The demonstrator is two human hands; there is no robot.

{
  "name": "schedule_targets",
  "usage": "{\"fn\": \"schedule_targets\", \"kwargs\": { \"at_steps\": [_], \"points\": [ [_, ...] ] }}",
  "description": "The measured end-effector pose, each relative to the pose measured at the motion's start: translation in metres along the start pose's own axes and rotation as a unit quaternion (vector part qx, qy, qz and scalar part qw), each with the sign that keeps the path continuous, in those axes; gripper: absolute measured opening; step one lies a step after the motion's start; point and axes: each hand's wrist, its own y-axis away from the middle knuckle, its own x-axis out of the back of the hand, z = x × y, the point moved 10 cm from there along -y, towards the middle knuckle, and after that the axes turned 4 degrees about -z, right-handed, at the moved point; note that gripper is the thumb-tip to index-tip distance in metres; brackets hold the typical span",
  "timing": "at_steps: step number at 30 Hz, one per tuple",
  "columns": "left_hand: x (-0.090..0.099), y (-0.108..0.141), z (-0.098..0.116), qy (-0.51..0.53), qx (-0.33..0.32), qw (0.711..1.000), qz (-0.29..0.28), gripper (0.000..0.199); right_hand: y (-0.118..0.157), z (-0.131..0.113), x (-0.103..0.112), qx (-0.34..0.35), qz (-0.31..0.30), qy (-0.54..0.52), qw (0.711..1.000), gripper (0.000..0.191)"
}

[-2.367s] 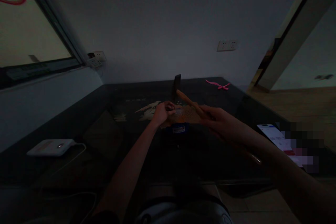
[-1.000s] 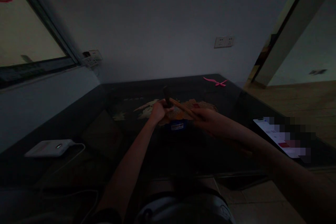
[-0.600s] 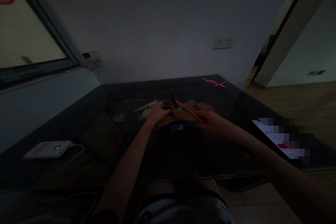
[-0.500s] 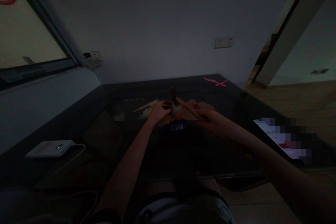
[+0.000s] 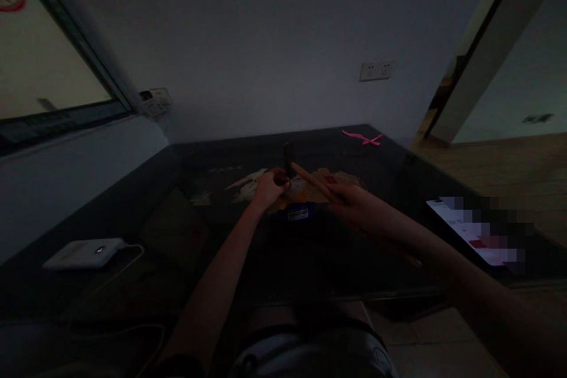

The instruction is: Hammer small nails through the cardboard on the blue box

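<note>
In my right hand (image 5: 354,202) is a hammer (image 5: 312,179), gripped by its wooden handle; its dark head stands just above the fingertips of my left hand (image 5: 267,190). The left fingers are pinched together at a small thing too dark to name. Below them lies an orange-tan piece (image 5: 302,192) with a speckled top. Against its near side sits a blue object (image 5: 300,211) with a pale label. A crumpled brown, paper-like sheet (image 5: 349,180) with a red patch shows behind my right hand.
The dark, glossy table (image 5: 186,159) reaches back to the wall. A white power bank (image 5: 84,254) with a cable lies at left. At right is a lit phone (image 5: 465,230), partly pixelated. A pink ribbon (image 5: 365,139) lies at the back right.
The hammer head has shifted slightly left and up, and its handle has moved with it. My left hand stays in almost the same place.
</note>
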Motion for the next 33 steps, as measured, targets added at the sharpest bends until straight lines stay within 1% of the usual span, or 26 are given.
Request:
{"fn": "schedule_targets", "kwargs": {
  "at_steps": [3, 7, 9, 14, 16, 19, 22, 25, 28, 31, 33],
  "points": [
    [-0.002, 0.0, 0.0, 0.001, -0.006, 1.0, -0.005, 0.028, -0.001, 0.006, -0.003, -0.017, -0.003, 0.009, 1.0, 0.033],
    [-0.003, 0.001, 0.004, 0.008, -0.006, 1.0, -0.012, 0.023, -0.001, -0.004, 0.002, 0.026, 0.022, 0.0, 0.999, 0.035],
    [-0.003, 0.001, 0.005, 0.017, -0.003, 1.0, -0.014, 0.021, -0.001, -0.006, 0.002, 0.033, 0.022, -0.003, 0.999, 0.034],
    [-0.002, 0.0, 0.004, -0.002, 0.001, 1.0, -0.01, 0.028, -0.001, 0.011, -0.013, -0.041, -0.022, -0.008, 0.999, 0.026],
    [-0.002, 0.0, 0.003, -0.002, 0.004, 1.0, -0.009, 0.03, -0.001, 0.009, -0.011, -0.034, -0.012, -0.01, 0.999, 0.028],
    [-0.002, 0.001, 0.003, 0.011, 0.015, 1.0, -0.009, 0.032, 0.001, -0.001, -0.003, 0.0, 0.017, -0.002, 1.0, 0.035],
    [-0.002, 0.002, 0.005, 0.014, 0.019, 1.0, -0.015, 0.028, 0.002, -0.005, -0.001, 0.015, 0.018, -0.011, 1.0, 0.036],
    [-0.002, 0.002, 0.005, 0.011, 0.006, 1.0, -0.017, 0.025, 0.001, 0.0, -0.007, -0.001, -0.008, -0.01, 1.0, 0.033],
    [-0.004, 0.0, 0.0, 0.024, 0.002, 1.0, -0.014, 0.028, 0.001, 0.005, -0.01, -0.03, -0.022, -0.007, 0.999, 0.034],
    [-0.005, -0.001, -0.006, 0.038, 0.013, 0.999, -0.014, 0.03, 0.003, 0.002, -0.005, -0.021, -0.005, -0.027, 0.999, 0.037],
    [-0.005, -0.001, -0.004, 0.027, 0.015, 0.999, -0.014, 0.031, 0.005, 0.0, -0.002, -0.009, 0.014, -0.045, 0.999, 0.039]
  ]
}}
